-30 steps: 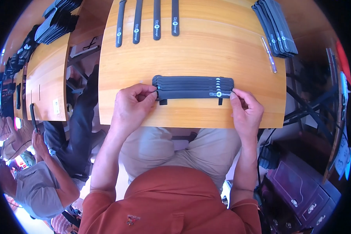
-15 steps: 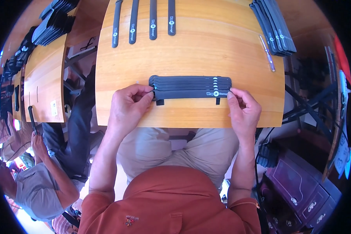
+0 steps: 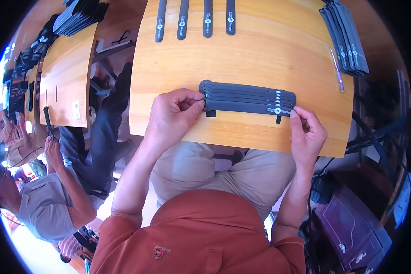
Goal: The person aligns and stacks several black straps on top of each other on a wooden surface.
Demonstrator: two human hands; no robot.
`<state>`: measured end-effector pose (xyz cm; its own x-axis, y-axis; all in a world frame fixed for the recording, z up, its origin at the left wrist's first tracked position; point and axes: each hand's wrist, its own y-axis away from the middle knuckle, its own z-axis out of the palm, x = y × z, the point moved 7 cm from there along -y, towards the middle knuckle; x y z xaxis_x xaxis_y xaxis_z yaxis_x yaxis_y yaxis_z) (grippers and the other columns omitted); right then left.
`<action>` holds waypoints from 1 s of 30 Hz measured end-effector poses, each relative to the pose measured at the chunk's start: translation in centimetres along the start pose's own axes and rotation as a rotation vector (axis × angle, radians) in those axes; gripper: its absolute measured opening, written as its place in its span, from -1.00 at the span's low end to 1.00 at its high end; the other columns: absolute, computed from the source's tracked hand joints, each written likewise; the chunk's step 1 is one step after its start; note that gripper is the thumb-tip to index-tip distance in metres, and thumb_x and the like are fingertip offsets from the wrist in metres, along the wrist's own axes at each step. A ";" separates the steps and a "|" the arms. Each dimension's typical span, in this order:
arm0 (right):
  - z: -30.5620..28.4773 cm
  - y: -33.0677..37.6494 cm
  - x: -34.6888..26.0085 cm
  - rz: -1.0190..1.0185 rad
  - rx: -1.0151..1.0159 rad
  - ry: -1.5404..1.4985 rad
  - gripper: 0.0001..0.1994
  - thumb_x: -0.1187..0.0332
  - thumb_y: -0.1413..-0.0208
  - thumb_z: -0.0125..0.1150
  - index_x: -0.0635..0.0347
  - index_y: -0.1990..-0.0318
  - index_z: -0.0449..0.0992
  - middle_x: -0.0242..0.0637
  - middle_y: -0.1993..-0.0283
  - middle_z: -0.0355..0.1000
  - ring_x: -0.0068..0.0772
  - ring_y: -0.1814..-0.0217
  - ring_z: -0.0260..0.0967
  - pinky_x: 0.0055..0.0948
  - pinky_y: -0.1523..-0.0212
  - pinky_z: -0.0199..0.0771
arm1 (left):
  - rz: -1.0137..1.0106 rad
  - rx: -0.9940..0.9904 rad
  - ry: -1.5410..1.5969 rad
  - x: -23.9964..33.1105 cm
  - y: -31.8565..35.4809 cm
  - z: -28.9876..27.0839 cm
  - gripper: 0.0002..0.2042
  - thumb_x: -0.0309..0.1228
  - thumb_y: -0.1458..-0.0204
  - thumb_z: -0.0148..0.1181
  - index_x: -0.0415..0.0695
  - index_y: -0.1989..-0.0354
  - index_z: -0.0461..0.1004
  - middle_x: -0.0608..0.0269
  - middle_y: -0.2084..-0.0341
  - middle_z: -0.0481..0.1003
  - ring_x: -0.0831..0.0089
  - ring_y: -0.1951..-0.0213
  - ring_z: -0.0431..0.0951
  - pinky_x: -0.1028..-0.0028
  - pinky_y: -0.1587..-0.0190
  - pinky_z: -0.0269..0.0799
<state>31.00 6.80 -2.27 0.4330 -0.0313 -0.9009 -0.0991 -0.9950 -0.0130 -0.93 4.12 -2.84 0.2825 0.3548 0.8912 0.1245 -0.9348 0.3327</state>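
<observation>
A fanned stack of dark grey fabric storage straps (image 3: 246, 97) lies crosswise on the wooden table (image 3: 260, 59), near its front edge. Their edges overlap like steps, and pale printed marks line up toward the right end. Two short black tabs stick out below the front strap, a left tab (image 3: 210, 113) and a right tab (image 3: 278, 119). My left hand (image 3: 173, 114) pinches the stack's left end between thumb and fingers. At the other end, my right hand (image 3: 308, 134) has thumb and forefinger closed on the front strap's corner.
Several single straps (image 3: 208, 20) lie in a row at the far side. A strap pile (image 3: 347, 41) sits at the far right, beside a clear pen (image 3: 337, 68). On the left, a co-worker (image 3: 45, 205) holds a dark strap by another table (image 3: 68, 86). Purple drawers (image 3: 347, 228) stand lower right.
The whole view has shifted and tilted slightly, so the table appears farther right. Both hands keep their places at the stack's two ends, and the straps look unchanged.
</observation>
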 end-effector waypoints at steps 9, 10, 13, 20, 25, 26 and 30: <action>0.1 0.0 0.1 -0.024 0.013 -0.015 -0.88 0.56 -0.20 0.34 0.40 0.14 0.64 -0.34 0.33 0.53 -0.66 0.36 0.42 -0.63 0.32 0.42 | -0.027 0.021 0.012 -0.3 0.0 -0.1 -0.85 -0.59 -0.17 0.31 -0.37 0.12 0.63 0.30 0.44 0.64 0.68 0.40 0.56 0.61 0.34 0.50; 0.2 0.0 0.1 -0.046 0.014 -0.015 -0.88 0.56 -0.20 0.34 0.40 0.14 0.64 -0.33 0.34 0.53 -0.66 0.37 0.42 -0.63 0.33 0.41 | -0.024 0.015 0.018 -0.1 0.0 -0.1 -0.85 -0.59 -0.17 0.31 -0.37 0.12 0.63 0.30 0.44 0.64 0.68 0.40 0.56 0.61 0.34 0.50; 0.2 0.0 -0.1 -0.066 0.015 -0.007 -0.89 0.57 -0.19 0.34 0.40 0.15 0.64 -0.32 0.35 0.52 -0.65 0.39 0.41 -0.63 0.36 0.40 | -0.052 0.020 -0.002 -0.1 0.0 -0.1 -0.88 -0.56 -0.22 0.29 -0.36 0.14 0.62 0.35 0.49 0.59 0.71 0.48 0.53 0.68 0.39 0.47; 0.1 -0.1 -0.5 -0.108 0.014 0.018 -0.90 0.57 -0.18 0.34 0.40 0.17 0.63 -0.29 0.37 0.53 -0.63 0.43 0.41 -0.60 0.40 0.39 | -0.070 0.021 0.020 -0.7 -0.1 -0.1 -0.86 -0.58 -0.19 0.30 -0.36 0.12 0.63 0.34 0.49 0.60 0.71 0.45 0.51 0.63 0.38 0.45; 0.2 -0.1 -0.5 -0.121 0.016 0.019 -0.90 0.58 -0.18 0.34 0.40 0.17 0.62 -0.29 0.36 0.52 -0.63 0.42 0.41 -0.60 0.40 0.39 | -0.073 0.005 0.010 -0.6 -0.1 -0.2 -0.86 -0.57 -0.19 0.30 -0.36 0.13 0.63 0.35 0.49 0.60 0.72 0.46 0.50 0.63 0.39 0.44; 0.2 -0.1 -0.5 -0.118 0.020 0.011 -0.90 0.58 -0.18 0.33 0.41 0.17 0.62 -0.29 0.36 0.52 -0.62 0.42 0.41 -0.60 0.40 0.39 | -0.069 0.010 0.022 -0.5 -0.1 -0.1 -0.86 -0.57 -0.19 0.31 -0.36 0.13 0.63 0.35 0.50 0.60 0.72 0.46 0.50 0.64 0.39 0.44; 0.2 -0.1 -0.5 -0.116 0.024 0.008 -0.90 0.59 -0.19 0.33 0.42 0.17 0.61 -0.28 0.36 0.52 -0.62 0.42 0.40 -0.60 0.40 0.38 | -0.044 0.015 0.021 -0.4 -0.1 -0.1 -0.86 -0.56 -0.19 0.31 -0.36 0.12 0.64 0.35 0.50 0.60 0.73 0.46 0.49 0.64 0.40 0.43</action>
<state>30.58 6.94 -1.91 0.4500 0.0829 -0.8892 -0.0695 -0.9894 -0.1274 -1.13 4.08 -3.22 0.2560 0.3953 0.8821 0.1506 -0.9177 0.3676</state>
